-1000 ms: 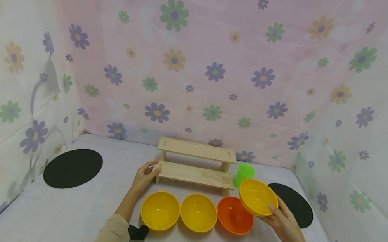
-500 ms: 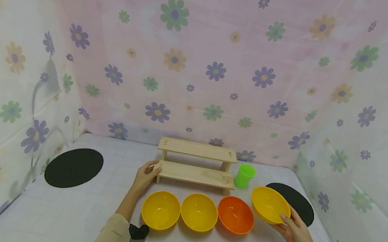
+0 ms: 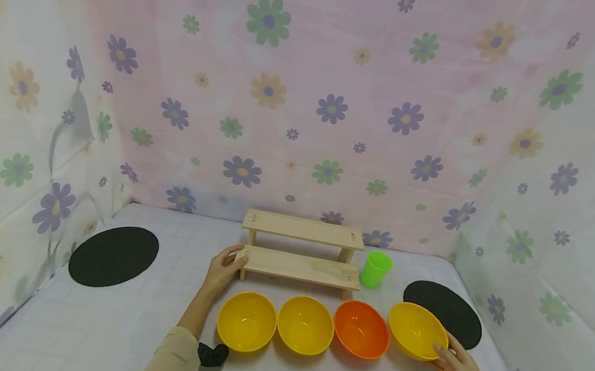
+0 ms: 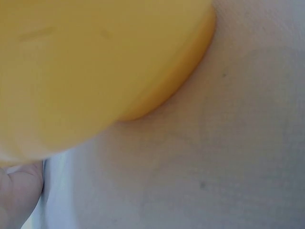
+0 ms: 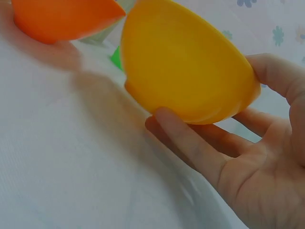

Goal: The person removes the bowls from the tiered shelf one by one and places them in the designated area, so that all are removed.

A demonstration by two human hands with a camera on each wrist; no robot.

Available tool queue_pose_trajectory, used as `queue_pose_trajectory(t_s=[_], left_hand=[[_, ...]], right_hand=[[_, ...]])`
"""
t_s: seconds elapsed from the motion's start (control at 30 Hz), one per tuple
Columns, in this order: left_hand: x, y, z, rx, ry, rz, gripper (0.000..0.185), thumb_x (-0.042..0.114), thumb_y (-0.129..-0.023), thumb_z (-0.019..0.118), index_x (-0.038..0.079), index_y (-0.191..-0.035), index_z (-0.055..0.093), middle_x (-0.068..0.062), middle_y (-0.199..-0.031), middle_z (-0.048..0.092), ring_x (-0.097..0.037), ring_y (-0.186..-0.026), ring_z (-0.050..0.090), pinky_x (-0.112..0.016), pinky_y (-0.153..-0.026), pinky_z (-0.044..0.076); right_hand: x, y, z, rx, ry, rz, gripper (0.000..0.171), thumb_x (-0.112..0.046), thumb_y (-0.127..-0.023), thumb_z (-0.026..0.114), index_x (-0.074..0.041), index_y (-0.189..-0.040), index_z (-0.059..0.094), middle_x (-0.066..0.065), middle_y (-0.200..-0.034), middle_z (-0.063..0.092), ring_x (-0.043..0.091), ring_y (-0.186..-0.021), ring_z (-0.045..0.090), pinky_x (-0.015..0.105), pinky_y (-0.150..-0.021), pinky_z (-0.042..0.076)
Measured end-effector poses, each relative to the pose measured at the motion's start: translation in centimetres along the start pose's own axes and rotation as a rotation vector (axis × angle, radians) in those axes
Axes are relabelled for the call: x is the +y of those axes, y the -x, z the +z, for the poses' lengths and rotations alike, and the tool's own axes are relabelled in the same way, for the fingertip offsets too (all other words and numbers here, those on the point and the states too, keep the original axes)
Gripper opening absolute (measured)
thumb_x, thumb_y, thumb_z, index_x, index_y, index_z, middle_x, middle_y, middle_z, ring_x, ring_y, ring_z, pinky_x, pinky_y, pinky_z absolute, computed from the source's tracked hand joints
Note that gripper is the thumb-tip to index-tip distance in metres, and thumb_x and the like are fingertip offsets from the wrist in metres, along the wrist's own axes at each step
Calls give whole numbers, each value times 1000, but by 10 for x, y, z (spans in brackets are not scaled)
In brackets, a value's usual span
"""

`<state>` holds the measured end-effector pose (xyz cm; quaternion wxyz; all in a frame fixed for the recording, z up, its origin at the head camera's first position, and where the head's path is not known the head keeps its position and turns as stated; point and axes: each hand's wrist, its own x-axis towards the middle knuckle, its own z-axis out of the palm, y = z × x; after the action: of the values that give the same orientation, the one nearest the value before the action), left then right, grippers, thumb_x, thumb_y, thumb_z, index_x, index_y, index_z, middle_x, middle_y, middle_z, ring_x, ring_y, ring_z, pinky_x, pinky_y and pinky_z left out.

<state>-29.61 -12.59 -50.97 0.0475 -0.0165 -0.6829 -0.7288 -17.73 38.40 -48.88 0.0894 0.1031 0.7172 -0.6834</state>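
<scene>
My right hand (image 3: 448, 356) holds a yellow bowl (image 3: 415, 330) at the right end of a row of bowls, thumb at the rim and fingers underneath. In the right wrist view that yellow bowl (image 5: 186, 67) is tilted, its base right at the cloth, with the right hand (image 5: 248, 157) under it. The row runs orange bowl (image 3: 361, 329), yellow bowl (image 3: 305, 324), yellow bowl (image 3: 246, 321). My left hand (image 3: 222, 271) grips the left end of the lower board of a wooden step shelf (image 3: 297, 267). The left wrist view is filled by a yellow bowl's underside (image 4: 86, 62).
A green cup (image 3: 375, 269) stands right of the shelf, behind the orange bowl. Black round mats lie at the left (image 3: 113, 255) and right (image 3: 443, 312) of the white gridded table. Flowered cloth walls close in three sides. A black strap piece (image 3: 212, 355) sits by my left wrist.
My right hand has brought the yellow bowl down and to the right, from above the orange bowl to the table at the row's right end. My left hand has stayed on the shelf.
</scene>
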Motion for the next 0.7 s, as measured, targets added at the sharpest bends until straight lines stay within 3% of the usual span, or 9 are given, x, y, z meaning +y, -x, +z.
queue_pose_trajectory(t_s=[0.1,0.23,0.5,0.7], left_hand=[[1,1,0,-7,-12,4,46,12,-90,63,3,-134,49,-25,-130,52,-35,-116,53,-40,-98,45],[1,1,2,-8,-11,12,46,12,-90,63,3,-133,50,-25,-129,52,-35,-115,53,-38,-96,47],[3,2,3,-22,8,21,47,11,-91,62,0,-134,47,-27,-130,50,-35,-116,53,-36,-95,47],[-3,-1,5,-18,-3,17,48,14,-91,62,2,-135,48,-25,-132,50,-35,-118,51,-38,-98,45]], right_hand=[[2,1,-2,-18,26,41,67,-17,-102,39,3,-148,-6,18,-146,18,2,-94,54,32,-89,51],[1,2,-6,-34,32,92,68,-16,-101,37,1,-148,-9,26,-153,-6,2,-96,52,37,-93,49],[0,1,-9,-33,60,114,70,-19,-102,39,5,-147,-9,31,-152,-6,4,-100,51,40,-95,47],[7,2,-11,-88,69,57,72,-27,-103,39,4,-147,-9,29,-152,-6,2,-101,52,40,-94,48]])
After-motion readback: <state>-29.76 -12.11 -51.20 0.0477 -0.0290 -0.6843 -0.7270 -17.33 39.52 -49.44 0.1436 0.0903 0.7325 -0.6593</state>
